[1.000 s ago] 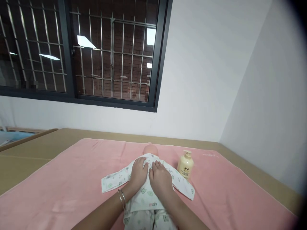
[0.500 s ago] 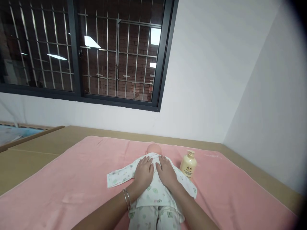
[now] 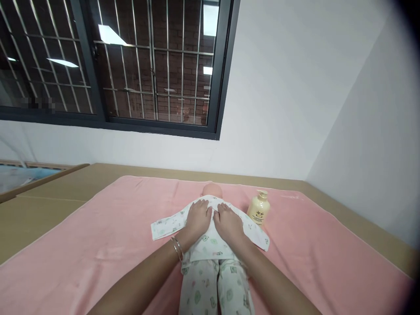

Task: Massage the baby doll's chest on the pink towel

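A baby doll point(image 3: 213, 251) lies stretched out on a pink blanket, dressed in a white top and trousers with small green prints. Its smooth bald head point(image 3: 212, 190) points away from me, and no face shows. My left hand point(image 3: 198, 216) rests palm down on the left upper part of the doll's torso, close to the collar. Opposite it, my right hand point(image 3: 229, 222) lies palm down on the right upper part, thumbs almost side by side. Fingers of both hands are slightly bent against the cloth, gripping nothing. The sleeves spread out to either side.
Beside the right sleeve stands a pale yellow pump bottle point(image 3: 259, 209). The pink blanket point(image 3: 108, 227) covers much of a tan surface point(image 3: 59, 192). Behind are a white wall point(image 3: 272, 109) and a dark-framed barred window point(image 3: 101, 105). A wooden-edged bed with blue cloth point(image 3: 29, 175) is at far left.
My view has tipped downward, so everything sits higher in the picture and more of the trousers shows. Both hands remain on the doll's upper torso, fingers a little more bent.
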